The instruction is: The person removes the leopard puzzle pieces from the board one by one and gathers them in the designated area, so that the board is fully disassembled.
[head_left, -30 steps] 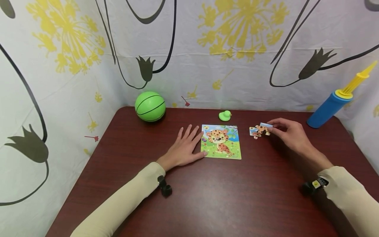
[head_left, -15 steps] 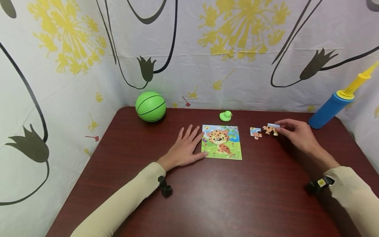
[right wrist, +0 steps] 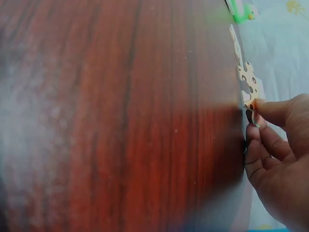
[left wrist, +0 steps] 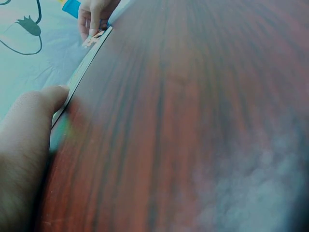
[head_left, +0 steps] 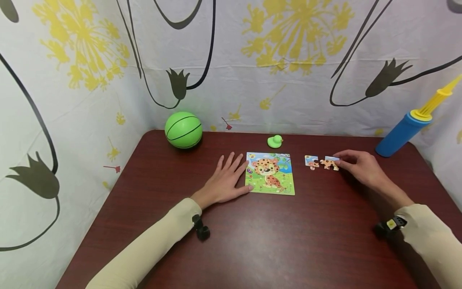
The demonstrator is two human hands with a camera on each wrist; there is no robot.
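A square leopard-cub puzzle [head_left: 270, 174] lies flat on the dark red table. My left hand [head_left: 224, 180] rests spread beside it, with thumb and fingertips at the puzzle's left edge; the left wrist view shows the thumb [left wrist: 55, 96] along that edge. To the right, my right hand [head_left: 361, 166] pinches a spotted puzzle piece [head_left: 329, 163] between thumb and fingers. The right wrist view shows this piece tilted up on the thumb side, its knobs and notch visible. Just left of it a second puzzle piece [head_left: 311, 161], blue with a bit of animal, lies on the table.
A green rubber duck [head_left: 275, 141] sits behind the puzzle. At the back left corner stands a green ball [head_left: 183, 130] with black lines. A blue and yellow hand pump [head_left: 402, 134] leans at the back right. Patterned cloth [head_left: 223, 52] hangs behind the table.
My right hand first drew the spotted piece rightward, apart from the second piece, then brought it a little nearer to me. My left hand has stayed in place by the puzzle.
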